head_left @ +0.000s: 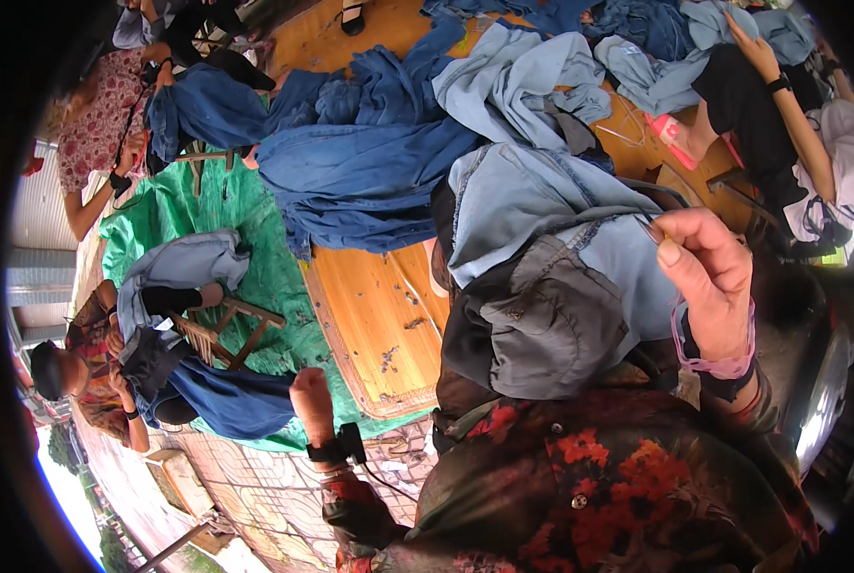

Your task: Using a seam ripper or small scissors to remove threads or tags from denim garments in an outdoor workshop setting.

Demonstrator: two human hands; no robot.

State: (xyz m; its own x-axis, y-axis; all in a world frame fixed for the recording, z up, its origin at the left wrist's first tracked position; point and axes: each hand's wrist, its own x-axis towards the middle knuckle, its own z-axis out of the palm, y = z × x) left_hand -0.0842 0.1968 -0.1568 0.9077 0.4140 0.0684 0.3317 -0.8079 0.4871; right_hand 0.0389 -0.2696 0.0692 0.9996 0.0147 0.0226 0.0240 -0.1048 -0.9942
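Observation:
A light blue denim garment (532,191) lies across my lap, its grey-black inner cloth (551,325) turned outward and dark blue seams showing. Just off the garment's right edge, my right hand (708,282) is raised with thumb and forefinger pinched together. A tiny dark, thin thing shows at those fingertips, too small to name. My left hand (312,403) is held out to the left, away from the garment, with its fingers curled into a fist. Whatever it may hold is hidden.
Dark blue denim pieces (350,181) are heaped ahead over a wooden board (379,315) dotted with scraps. A green sheet (284,334) covers ground at left, with a wooden stool (226,329) on it. Several people sit around handling denim; a person's hand (756,53) is at far right.

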